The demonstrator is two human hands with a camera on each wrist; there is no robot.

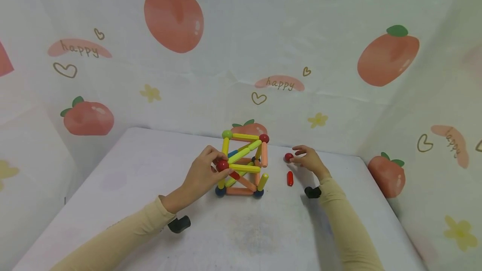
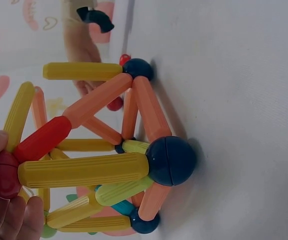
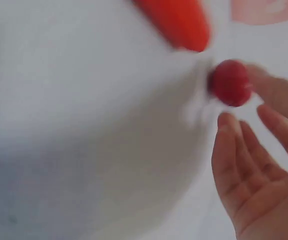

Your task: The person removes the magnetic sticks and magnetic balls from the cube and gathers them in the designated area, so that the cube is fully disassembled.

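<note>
A frame of magnetic rods and balls (image 1: 241, 191) stands on the table, in yellow, green, salmon and red rods with dark blue, red and green balls. My left hand (image 1: 207, 166) pinches the red ball (image 2: 2, 175) at its near upper left corner, where yellow rods and a red rod (image 2: 43, 138) meet. To the right of the frame, my right hand (image 1: 308, 161) is at a loose red ball (image 3: 231, 83) on the table. One fingertip meets that ball's side, while the other fingers are spread apart from it.
A loose red rod (image 1: 290, 178) lies on the table between the frame and my right arm. Black wrist mounts (image 1: 179, 224) sit under both wrists. A fruit-printed cloth (image 1: 226, 53) hangs behind the white table (image 1: 241, 237).
</note>
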